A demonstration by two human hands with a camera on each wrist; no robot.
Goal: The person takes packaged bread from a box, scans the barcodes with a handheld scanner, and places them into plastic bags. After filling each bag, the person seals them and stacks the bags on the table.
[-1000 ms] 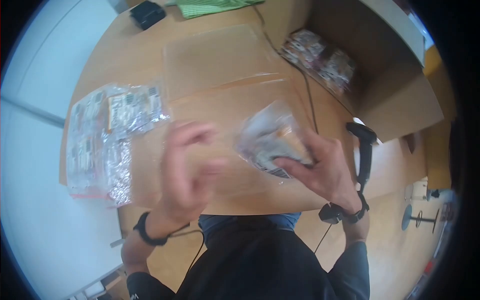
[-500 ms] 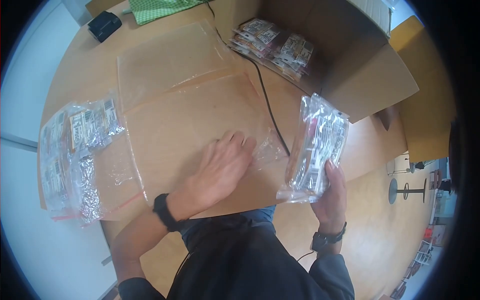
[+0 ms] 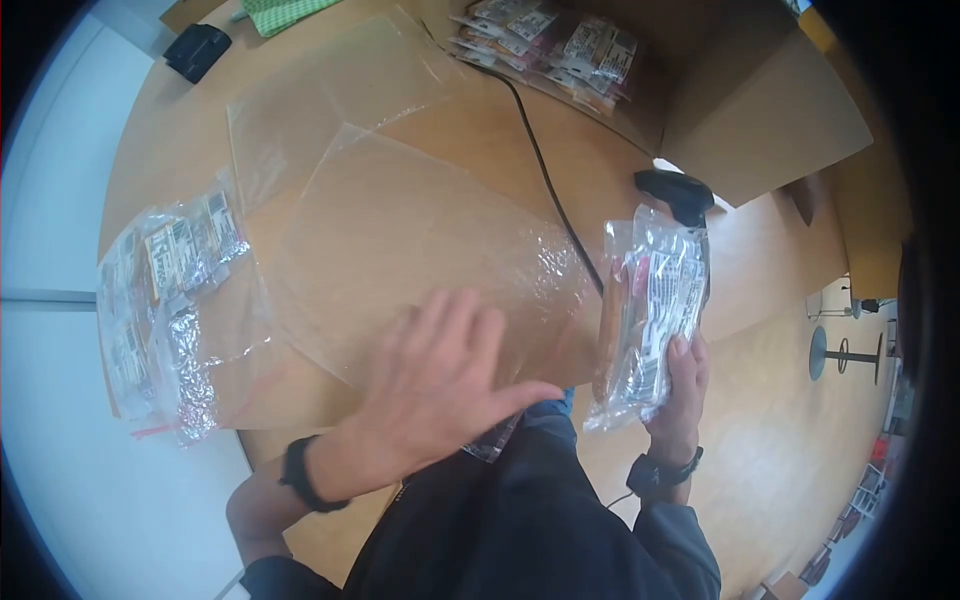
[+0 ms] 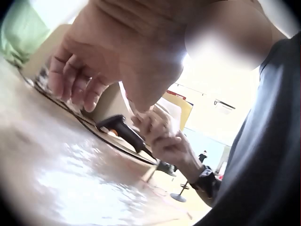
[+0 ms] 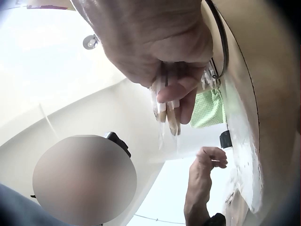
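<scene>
My left hand (image 3: pixel 430 390) is spread palm down, fingers straight and thumb out, over the near part of a flat, clear plastic bag (image 3: pixel 410 230). In the left wrist view nothing shows in that hand's fingers (image 4: pixel 89 84). At the table's right side my right hand (image 3: pixel 685 390) grips clear plastic packets (image 3: pixel 665 290) with printed labels, the thumb lying on the front one. The right wrist view shows the packets (image 5: pixel 164 106) edge-on, with fingers curled round them. Just behind the held packets lies a black handheld scanner (image 3: pixel 682 195).
Another clear bag (image 3: pixel 290 130) lies farther back. Labelled packets (image 3: pixel 175 255) in plastic are at the left. An open cardboard box (image 3: pixel 770 130) holds stacked packets (image 3: pixel 600 50). A black cable (image 3: pixel 540 155) crosses the table. Farther back are a black object (image 3: pixel 197 52) and a green cloth (image 3: pixel 285 12).
My right hand has carried the packets from the middle to the right side. My left hand has gone from bent fingers at the clear bag's right edge to spread; the bag has turned and shifted.
</scene>
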